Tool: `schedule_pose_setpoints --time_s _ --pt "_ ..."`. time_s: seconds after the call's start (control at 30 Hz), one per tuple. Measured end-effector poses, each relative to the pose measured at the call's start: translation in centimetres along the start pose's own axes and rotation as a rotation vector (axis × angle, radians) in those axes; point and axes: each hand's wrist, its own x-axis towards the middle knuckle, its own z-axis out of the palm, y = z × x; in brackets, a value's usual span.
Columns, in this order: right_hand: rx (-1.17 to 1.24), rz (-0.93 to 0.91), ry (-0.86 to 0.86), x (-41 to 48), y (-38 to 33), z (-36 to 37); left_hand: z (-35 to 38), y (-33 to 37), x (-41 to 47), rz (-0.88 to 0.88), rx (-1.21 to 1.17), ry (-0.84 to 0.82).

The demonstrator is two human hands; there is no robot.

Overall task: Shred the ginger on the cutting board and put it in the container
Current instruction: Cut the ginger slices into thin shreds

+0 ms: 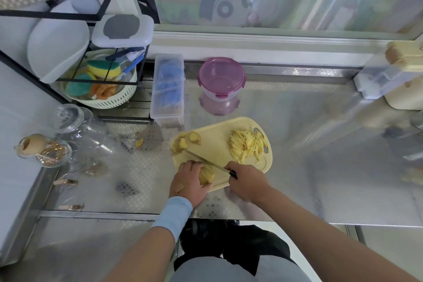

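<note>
A pale yellow cutting board (217, 144) lies on the steel counter. A heap of ginger shreds (246, 143) sits at its right end, and whole ginger pieces (186, 141) lie at its far left corner. My left hand (190, 184) presses a ginger chunk (206, 175) onto the board's near edge. My right hand (248, 182) grips a knife (207, 162) by its black handle, the blade lying across the board against the chunk. Behind the board stands a round container with a purple rim (221, 80), its lid on.
A clear box of blue items (168, 89) stands left of the container. A wire rack with a basket of sponges (98, 84) and glass jars (75, 126) fill the left side. A ginger scrap (139, 143) lies on the counter. White and cream boxes (389, 75) sit far right.
</note>
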Motion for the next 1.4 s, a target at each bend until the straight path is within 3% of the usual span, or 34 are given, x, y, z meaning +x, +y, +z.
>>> schedule_pose_setpoints --time_s 0.27,0.53,0.77,0.93,1.17,1.4 --pt "0.03 0.027 0.071 -0.6 1.3 -0.1 1.4 0.8 -0.1 -0.088 -0.119 0.16" --pt "0.009 0.03 0.072 -0.4 1.6 0.0 1.5 0.3 -0.4 -0.013 -0.215 0.178" --pt "0.014 -0.004 0.071 -0.4 1.1 0.5 1.0 -1.7 -1.5 0.304 -0.1 0.239" --pt "0.0 0.006 0.069 -0.4 1.0 1.3 0.8 -1.6 -0.3 0.328 -0.007 0.045" --pt "-0.183 -0.068 0.018 -0.9 0.0 1.6 0.5 -1.8 0.0 0.391 0.128 -0.007" --pt "-0.308 -0.147 0.04 -1.5 -0.2 2.2 2.4 -2.8 1.6 0.341 0.163 -0.077"
